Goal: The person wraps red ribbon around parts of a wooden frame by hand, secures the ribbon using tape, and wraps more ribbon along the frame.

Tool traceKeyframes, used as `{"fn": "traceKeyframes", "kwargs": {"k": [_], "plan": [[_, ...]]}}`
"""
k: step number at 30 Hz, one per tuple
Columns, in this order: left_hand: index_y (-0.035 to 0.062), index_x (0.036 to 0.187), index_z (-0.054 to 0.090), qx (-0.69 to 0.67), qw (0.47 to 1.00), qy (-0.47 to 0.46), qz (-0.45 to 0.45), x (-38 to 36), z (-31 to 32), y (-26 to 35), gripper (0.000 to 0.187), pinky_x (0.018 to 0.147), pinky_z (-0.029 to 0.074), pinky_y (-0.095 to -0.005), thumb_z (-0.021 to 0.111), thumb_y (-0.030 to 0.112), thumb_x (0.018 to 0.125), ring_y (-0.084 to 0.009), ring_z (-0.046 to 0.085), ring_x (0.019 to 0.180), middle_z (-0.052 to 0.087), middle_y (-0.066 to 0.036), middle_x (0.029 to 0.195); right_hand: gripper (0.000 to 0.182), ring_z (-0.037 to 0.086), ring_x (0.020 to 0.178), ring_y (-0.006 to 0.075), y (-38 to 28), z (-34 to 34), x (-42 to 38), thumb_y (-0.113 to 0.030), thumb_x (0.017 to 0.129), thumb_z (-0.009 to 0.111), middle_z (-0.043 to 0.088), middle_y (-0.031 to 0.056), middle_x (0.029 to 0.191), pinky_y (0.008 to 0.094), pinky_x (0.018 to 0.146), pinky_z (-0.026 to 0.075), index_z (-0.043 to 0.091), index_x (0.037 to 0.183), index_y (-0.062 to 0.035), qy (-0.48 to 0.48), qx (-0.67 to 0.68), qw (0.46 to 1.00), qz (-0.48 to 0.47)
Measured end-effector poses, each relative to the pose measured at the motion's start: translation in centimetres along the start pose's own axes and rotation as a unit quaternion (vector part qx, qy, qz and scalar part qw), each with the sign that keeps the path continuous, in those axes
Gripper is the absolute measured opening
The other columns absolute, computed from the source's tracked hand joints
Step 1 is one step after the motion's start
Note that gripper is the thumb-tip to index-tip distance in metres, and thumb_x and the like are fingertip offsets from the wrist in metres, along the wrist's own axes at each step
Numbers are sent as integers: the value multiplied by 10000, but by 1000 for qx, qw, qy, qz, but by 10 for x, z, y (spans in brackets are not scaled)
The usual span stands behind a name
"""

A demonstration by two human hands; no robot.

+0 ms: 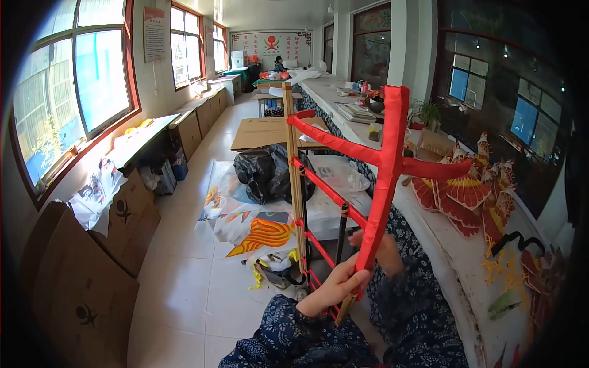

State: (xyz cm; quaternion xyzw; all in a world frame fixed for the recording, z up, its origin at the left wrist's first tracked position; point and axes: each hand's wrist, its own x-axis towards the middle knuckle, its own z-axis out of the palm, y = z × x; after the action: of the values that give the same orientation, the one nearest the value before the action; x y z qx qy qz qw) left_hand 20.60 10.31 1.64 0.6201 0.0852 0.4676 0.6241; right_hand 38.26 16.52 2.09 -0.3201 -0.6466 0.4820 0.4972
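In front of me stands a tall wooden-strip frame (294, 202), partly wrapped in red tape (388, 165), with red crosspieces and thin black rods (342, 233) between its uprights. My left hand (338, 287) is closed round the lower end of the red-wrapped upright, its thumb lying along the front. Bare wood shows just beneath that grip. Higher up, my right hand (388, 253) is behind the same upright, blurred, its fingers partly hidden by the red tape. Both sleeves are dark blue with a white flower pattern.
To the right, a long white counter (442, 270) holds red and gold kite-like pieces (454, 196) and books (357, 113). Ahead is a plastic-covered table (331, 214) with a black bag (264, 175). Cardboard boxes (73, 288) line the left. A person (278, 65) sits far back.
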Motion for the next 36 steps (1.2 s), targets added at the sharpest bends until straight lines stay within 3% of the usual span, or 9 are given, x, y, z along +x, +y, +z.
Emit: {"fn": "traceKeyframes", "kwargs": {"k": [1,3,8,10,14,18,26,30,36], "plan": [[37,1127,465,-4,1000,14,0,0,6,-1,318,652,406,-211,474,328,1000,-70,486,716,502,5,814,261,638,904,177,17,-6,-22,-186,986,491,668,102,984,325,839,505,611,1084,24,85,-73,994,-16],[39,1111,463,-15,999,30,-6,0,13,-9,313,645,404,-210,477,330,998,-69,482,708,498,6,810,280,643,858,163,36,-2,-73,-215,993,475,683,93,946,296,848,482,615,1085,10,198,7,979,57],[42,1081,471,17,997,60,34,19,15,-15,264,596,386,-203,482,290,992,-53,460,668,489,14,793,315,625,944,161,129,-3,-181,-227,990,444,667,107,1063,271,868,454,582,1171,-9,210,79,959,174],[46,1079,491,6,997,71,33,25,18,-16,186,572,375,-197,482,209,988,-40,450,647,490,26,778,325,595,1060,183,152,-2,-203,-130,951,476,632,117,1153,288,947,433,532,1247,-10,240,28,951,194],[46,1061,496,20,992,121,27,29,23,-20,189,558,366,-201,488,219,985,-32,444,638,483,40,750,408,558,1147,204,172,-2,-216,-9,889,501,598,124,1216,320,1020,393,492,1297,-6,183,28,968,172],[38,1047,508,44,989,138,35,31,31,-22,193,541,357,-220,518,214,969,-44,438,607,484,41,723,515,516,1212,217,176,-3,-208,108,804,469,560,125,1271,352,1073,349,477,1306,-2,188,46,964,182],[25,1013,525,134,970,173,106,31,52,-30,175,537,349,-252,578,171,933,-73,425,590,486,-2,695,663,460,1270,247,182,0,-224,132,663,370,504,151,1316,372,1110,298,433,1317,43,143,72,976,150],[24,1009,526,139,967,178,114,32,52,-31,171,545,355,-251,580,168,933,-80,431,595,486,-14,683,610,488,1229,258,180,5,-227,85,703,427,510,163,1296,395,1084,335,426,1312,52,106,81,988,80],[22,1012,528,164,955,221,110,37,47,-30,169,544,368,-262,579,163,934,-101,447,581,489,-29,665,743,422,1299,258,197,2,-223,102,629,364,461,148,1346,385,1117,280,364,1370,44,86,61,986,127]]}}
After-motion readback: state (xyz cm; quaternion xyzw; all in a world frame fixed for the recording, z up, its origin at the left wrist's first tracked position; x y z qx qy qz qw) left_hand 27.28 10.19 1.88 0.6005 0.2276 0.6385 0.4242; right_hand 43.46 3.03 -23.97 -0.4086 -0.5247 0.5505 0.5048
